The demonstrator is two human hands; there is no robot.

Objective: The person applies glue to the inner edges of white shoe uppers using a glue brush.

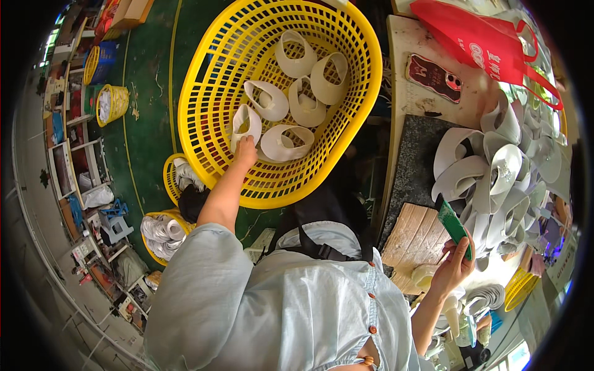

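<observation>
- Head view, left side: we see the left hand (245, 150) stretched out into the yellow basket (210, 74), a large oval plastic basket with a lattice wall.
- The fingertips rest on a white curved shoe upper (246, 123) lying near the basket's lower left wall. We cannot tell whether the fingers have clenched around the piece or only touch it, because the back of the hand covers the contact.
- Six white shoe uppers lie loose on the basket floor; the remaining five are spread above and to the right of the touched one, some overlapping.
- Head view, right side: the right hand (453, 267) is raised near the workbench edge, its fingers clasped around a flat green tool (453, 224) that points up and to the left.
- Just above that tool, a heap of white shoe uppers (495, 179) lies on the workbench (411, 80), well apart from the basket.
- A wooden board (416, 238) lies on the bench just left of the right hand.
- A red bag (479, 37) and a dark red phone (433, 77) sit at the far end of the bench.
- Smaller yellow baskets (164, 232) holding white pieces stand on the green floor (145, 123) beyond the left arm.
</observation>
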